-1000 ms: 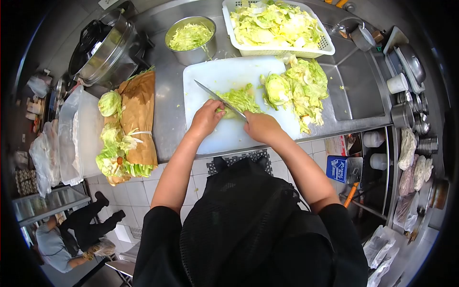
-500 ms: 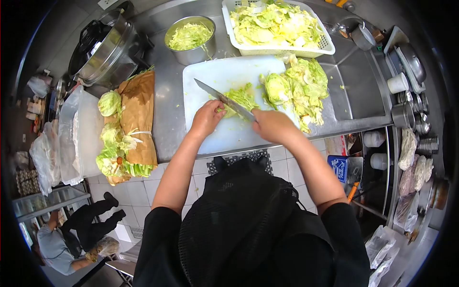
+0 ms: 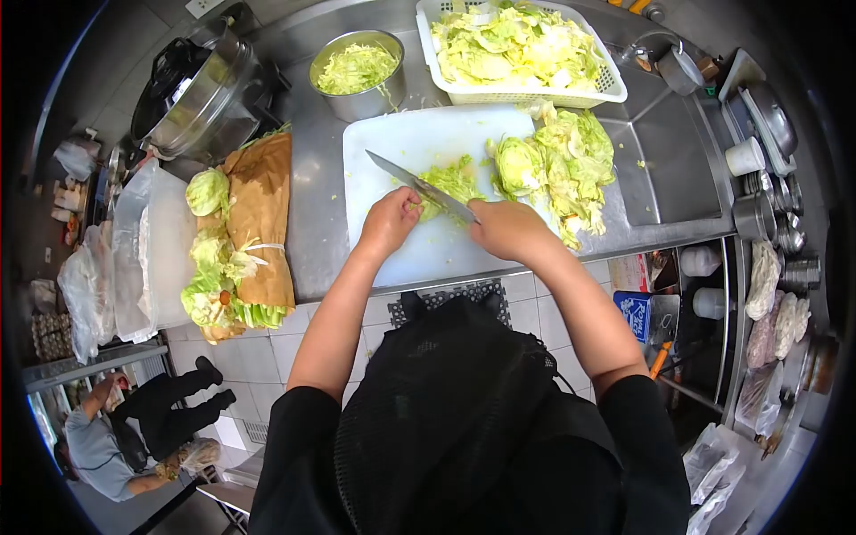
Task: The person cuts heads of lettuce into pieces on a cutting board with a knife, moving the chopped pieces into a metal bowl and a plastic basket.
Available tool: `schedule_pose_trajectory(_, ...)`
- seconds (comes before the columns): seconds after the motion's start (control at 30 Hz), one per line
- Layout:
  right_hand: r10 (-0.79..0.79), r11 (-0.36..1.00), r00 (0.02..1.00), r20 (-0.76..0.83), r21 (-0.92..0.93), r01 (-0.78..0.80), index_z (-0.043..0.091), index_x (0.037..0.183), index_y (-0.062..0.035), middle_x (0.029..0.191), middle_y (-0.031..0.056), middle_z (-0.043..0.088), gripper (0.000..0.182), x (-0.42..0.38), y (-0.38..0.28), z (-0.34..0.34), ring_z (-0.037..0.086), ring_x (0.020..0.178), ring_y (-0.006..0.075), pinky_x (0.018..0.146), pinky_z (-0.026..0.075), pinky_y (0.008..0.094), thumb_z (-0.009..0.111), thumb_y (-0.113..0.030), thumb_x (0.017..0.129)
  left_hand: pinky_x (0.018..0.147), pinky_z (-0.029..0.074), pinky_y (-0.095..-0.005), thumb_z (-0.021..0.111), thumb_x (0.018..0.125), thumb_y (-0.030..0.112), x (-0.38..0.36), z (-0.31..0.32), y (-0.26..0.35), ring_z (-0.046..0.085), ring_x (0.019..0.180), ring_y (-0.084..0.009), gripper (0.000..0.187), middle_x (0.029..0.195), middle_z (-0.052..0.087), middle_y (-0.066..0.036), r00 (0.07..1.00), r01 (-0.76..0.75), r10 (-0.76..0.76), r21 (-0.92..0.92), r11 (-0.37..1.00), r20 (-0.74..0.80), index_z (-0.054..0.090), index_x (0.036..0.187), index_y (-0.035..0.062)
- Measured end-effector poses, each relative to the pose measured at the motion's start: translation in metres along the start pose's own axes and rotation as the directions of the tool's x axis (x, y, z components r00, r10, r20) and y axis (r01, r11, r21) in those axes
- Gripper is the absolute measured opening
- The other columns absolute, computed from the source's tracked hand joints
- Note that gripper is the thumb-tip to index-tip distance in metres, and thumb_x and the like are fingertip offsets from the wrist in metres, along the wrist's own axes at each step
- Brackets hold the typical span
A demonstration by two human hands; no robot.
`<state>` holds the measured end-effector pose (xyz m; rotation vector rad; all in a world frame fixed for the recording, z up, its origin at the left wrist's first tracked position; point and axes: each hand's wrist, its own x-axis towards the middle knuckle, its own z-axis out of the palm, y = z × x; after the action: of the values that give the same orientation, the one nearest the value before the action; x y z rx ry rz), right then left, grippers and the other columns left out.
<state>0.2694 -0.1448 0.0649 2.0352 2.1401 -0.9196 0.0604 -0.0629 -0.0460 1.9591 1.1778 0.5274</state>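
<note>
On the blue container (image 3: 632,315) under the tabletop, I can read the white word "ROYAL"; a shorter second word below it is not clear enough.

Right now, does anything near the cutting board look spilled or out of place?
Slightly: lettuce leaves spread past the right edge of the board onto the counter, and a scrap lies in the sink, away from the board.

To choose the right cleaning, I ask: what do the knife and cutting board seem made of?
Knife: blade probably steel, grey with a dull sheen; handle too covered by the right hand to tell. Cutting board: likely plastic, pale, smooth, no wood grain showing.
</note>
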Motion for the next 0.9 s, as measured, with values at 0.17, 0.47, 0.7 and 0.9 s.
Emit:
schedule_pose_trajectory(0.17,0.059,0.995,0.998,-0.015,0.076,-0.057,0.059,0.118,-0.0032,0.096,0.023,0.069,0.035,0.028,0.002,0.036,0.066,0.093,0.0391,0.083,0.051,0.0483,0.051,-0.019,0.088,0.069,0.05,-0.0365,0.069,0.085,0.016,0.001,0.006,-0.007,0.061,0.073,-0.0258,0.019,0.083,0.063,-0.013,0.999,0.044,-0.044,-0.001,0.999,-0.021,0.06,0.098,0.0048)
schedule_pose_trajectory(0.47,0.018,0.995,0.999,-0.05,0.099,-0.013,0.059,0.11,-0.0014,0.096,0.0232,0.069,0.029,0.028,0.001,0.044,0.067,0.091,0.0383,0.083,0.05,0.0485,0.054,-0.02,0.088,0.07,0.051,-0.0338,0.066,0.085,0.012,-0.003,0.004,0.0,0.062,0.072,-0.0217,0.017,0.082,0.064,-0.011,0.997,0.059,-0.061,-0.037,0.998,-0.037,0.061,0.1,0.0042)
schedule_pose_trajectory(0.7,0.006,1.0,1.0,-0.019,0.011,-0.006,0.059,0.109,-0.0014,0.095,0.023,0.069,0.029,0.003,-0.004,0.002,0.067,0.091,0.0381,0.082,0.05,0.0489,0.053,-0.02,0.088,0.071,0.051,-0.031,0.064,0.087,0.008,-0.007,-0.001,-0.011,0.062,0.073,-0.0189,0.018,0.082,0.065,-0.01,1.0,0.031,-0.03,-0.042,0.999,0.008,0.063,0.104,0.0036)
schedule_pose_trajectory(0.9,0.002,0.999,0.999,-0.054,0.037,0.0,0.059,0.109,-0.0018,0.094,0.0217,0.069,0.029,0.031,-0.004,0.039,0.067,0.091,0.0377,0.081,0.05,0.049,0.051,-0.019,0.088,0.072,0.052,-0.0343,0.065,0.087,0.008,-0.002,0.002,-0.005,0.065,0.076,-0.0249,0.016,0.086,0.067,-0.014,0.999,-0.008,0.006,-0.034,0.999,-0.035,0.062,0.101,0.0023)
